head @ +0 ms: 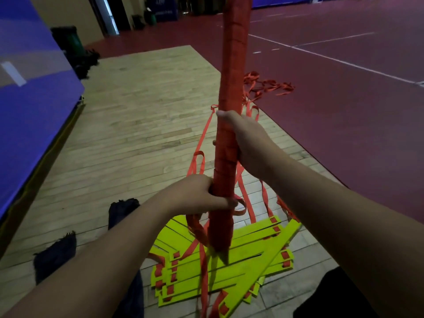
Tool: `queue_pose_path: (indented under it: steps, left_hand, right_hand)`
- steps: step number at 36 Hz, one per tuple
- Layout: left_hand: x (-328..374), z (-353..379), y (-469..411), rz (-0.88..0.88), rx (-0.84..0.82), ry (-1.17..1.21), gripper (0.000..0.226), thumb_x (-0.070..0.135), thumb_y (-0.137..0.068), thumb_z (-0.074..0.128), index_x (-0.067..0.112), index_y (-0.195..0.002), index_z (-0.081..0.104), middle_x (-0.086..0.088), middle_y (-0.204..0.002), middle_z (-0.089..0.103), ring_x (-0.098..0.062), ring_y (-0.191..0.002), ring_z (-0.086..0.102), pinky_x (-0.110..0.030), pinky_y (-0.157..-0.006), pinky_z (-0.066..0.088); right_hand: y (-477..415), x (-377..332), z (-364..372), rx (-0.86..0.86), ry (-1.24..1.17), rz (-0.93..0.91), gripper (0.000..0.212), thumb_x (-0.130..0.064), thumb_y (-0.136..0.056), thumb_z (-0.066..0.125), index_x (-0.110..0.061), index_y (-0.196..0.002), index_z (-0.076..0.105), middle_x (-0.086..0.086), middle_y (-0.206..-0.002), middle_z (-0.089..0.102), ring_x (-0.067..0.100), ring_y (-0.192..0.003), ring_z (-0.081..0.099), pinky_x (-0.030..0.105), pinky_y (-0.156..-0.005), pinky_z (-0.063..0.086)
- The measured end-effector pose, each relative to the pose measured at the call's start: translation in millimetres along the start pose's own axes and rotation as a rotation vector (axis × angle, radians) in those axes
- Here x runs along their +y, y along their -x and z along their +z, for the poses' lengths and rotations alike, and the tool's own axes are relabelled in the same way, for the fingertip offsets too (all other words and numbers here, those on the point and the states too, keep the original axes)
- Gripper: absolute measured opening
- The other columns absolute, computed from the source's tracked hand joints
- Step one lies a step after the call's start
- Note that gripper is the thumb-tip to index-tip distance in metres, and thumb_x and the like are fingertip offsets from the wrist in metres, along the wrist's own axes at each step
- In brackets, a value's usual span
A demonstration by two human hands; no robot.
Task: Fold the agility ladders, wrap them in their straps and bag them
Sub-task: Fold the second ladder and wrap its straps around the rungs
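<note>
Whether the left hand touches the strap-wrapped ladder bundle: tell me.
Touching. The head view shows the left hand gripping the strap-wrapped ladder bundle, curled round it.

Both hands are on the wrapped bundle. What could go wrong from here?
1. The loose straps hang beside the wrapped bundle down into the yellow rungs on the floor; lifting could snag and drag that pile.
2. A free strap loop sits by the left hand; if that grip or the right hand slackens, the wrap may unwind.

Both hands (pixel 195 193) gripping upright strap-wrapped ladder bundle (pixel 231 88), loose rungs (pixel 229 267) below
</note>
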State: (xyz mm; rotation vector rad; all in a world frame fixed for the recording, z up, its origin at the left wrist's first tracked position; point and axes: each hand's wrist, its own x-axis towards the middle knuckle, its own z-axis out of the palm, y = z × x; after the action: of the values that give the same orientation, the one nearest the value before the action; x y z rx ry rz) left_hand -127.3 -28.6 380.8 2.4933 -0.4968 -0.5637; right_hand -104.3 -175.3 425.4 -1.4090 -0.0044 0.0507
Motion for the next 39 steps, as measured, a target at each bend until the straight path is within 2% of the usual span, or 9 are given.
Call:
queue_pose_path:
  steps: [3, 6, 10, 15, 20, 24, 27, 31, 39]
  left_hand:
    - [-5, -7, 3, 0.028, -0.079, 0.202, 0.026, 0.048, -0.077, 0.079, 0.025, -0.086, 0.07, 0.003, -0.072, 0.072, -0.007, -0.06, 0.061, -0.019, -0.059, 0.047]
    - [-8, -12, 11, 0.13, -0.195, 0.486, 0.048, 0.049, -0.065, 0.079, 0.018, -0.102, 0.072, -0.021, -0.11, 0.071, -0.036, -0.095, 0.069, -0.042, -0.089, 0.056]
    - [3, -4, 13, 0.188, -0.307, 0.636, 0.047, 0.039, -0.061, 0.077, 0.02, -0.102, 0.069, 0.006, -0.099, 0.076, -0.013, -0.096, 0.071, -0.029, -0.088, 0.054]
    - [12, -5, 11, 0.086, -0.363, 0.548, 0.044, 0.035, -0.066, 0.088, 0.023, -0.104, 0.07, -0.003, -0.109, 0.076, -0.032, -0.108, 0.069, -0.038, -0.092, 0.056]
    - [7, -12, 5, 0.018, -0.364, 0.056, 0.07, 0.072, -0.076, 0.066, 0.011, -0.109, 0.07, 0.006, -0.077, 0.074, -0.012, -0.072, 0.07, -0.045, -0.092, 0.053]
    - [6, -7, 3, 0.019, -0.293, 0.186, 0.062, 0.061, -0.087, 0.063, 0.0, -0.093, 0.067, 0.0, -0.064, 0.067, -0.013, -0.059, 0.066, -0.041, -0.079, 0.057]
    - [6, 6, -5, -0.033, -0.064, 0.103, 0.054, 0.07, -0.079, 0.065, 0.017, -0.082, 0.068, 0.006, -0.063, 0.066, -0.014, -0.059, 0.066, -0.03, -0.064, 0.054]
    - [-1, 14, -9, -0.07, 0.161, -0.046, 0.041, 0.061, -0.076, 0.073, 0.028, -0.1, 0.07, 0.006, -0.086, 0.073, -0.014, -0.081, 0.069, -0.037, -0.078, 0.057]
    - [8, 2, 6, 0.082, -0.087, 0.46, 0.01, 0.019, -0.086, 0.076, 0.015, -0.083, 0.067, 0.008, -0.056, 0.059, -0.007, -0.05, 0.054, -0.02, -0.053, 0.046]
  right_hand:
    - [2, -4, -9, -0.04, -0.149, 0.044, 0.03, -0.042, -0.091, 0.062, -0.016, -0.106, 0.058, 0.005, -0.09, 0.059, 0.025, -0.089, 0.06, 0.041, -0.084, 0.048]
    - [3, -12, -17, -0.162, -0.409, 0.06, 0.034, -0.039, -0.093, 0.059, -0.011, -0.113, 0.056, 0.004, -0.088, 0.057, 0.016, -0.076, 0.059, 0.031, -0.073, 0.053]
    - [5, -11, -14, -0.337, -0.467, 0.097, 0.041, -0.041, -0.086, 0.064, -0.009, -0.111, 0.058, 0.007, -0.084, 0.061, 0.019, -0.071, 0.061, 0.033, -0.072, 0.053]
    - [6, -6, -11, -0.349, -0.313, 0.156, 0.023, -0.027, -0.094, 0.06, -0.004, -0.098, 0.057, 0.011, -0.081, 0.064, 0.022, -0.061, 0.065, 0.029, -0.059, 0.057]
    - [3, 0, -14, -0.212, -0.032, 0.019, 0.026, -0.017, -0.091, 0.072, -0.004, -0.107, 0.057, 0.018, -0.081, 0.063, 0.029, -0.061, 0.063, 0.034, -0.056, 0.056]
    - [1, 8, -11, 0.017, 0.158, -0.195, 0.035, -0.018, -0.088, 0.078, -0.007, -0.114, 0.056, 0.013, -0.082, 0.063, 0.022, -0.06, 0.064, 0.031, -0.052, 0.056]
    - [-3, 17, -9, 0.109, 0.192, -0.234, 0.036, -0.025, -0.089, 0.077, -0.017, -0.114, 0.054, 0.01, -0.093, 0.064, 0.023, -0.073, 0.066, 0.041, -0.065, 0.061]
    - [-3, 14, -5, 0.071, -0.031, -0.102, 0.025, -0.031, -0.093, 0.068, -0.02, -0.111, 0.055, 0.004, -0.091, 0.062, 0.02, -0.082, 0.062, 0.043, -0.074, 0.052]
    - [-5, 10, -21, -0.302, -0.41, 0.112, 0.041, -0.048, -0.091, 0.061, -0.011, -0.11, 0.062, 0.004, -0.085, 0.061, 0.017, -0.073, 0.06, 0.031, -0.067, 0.053]
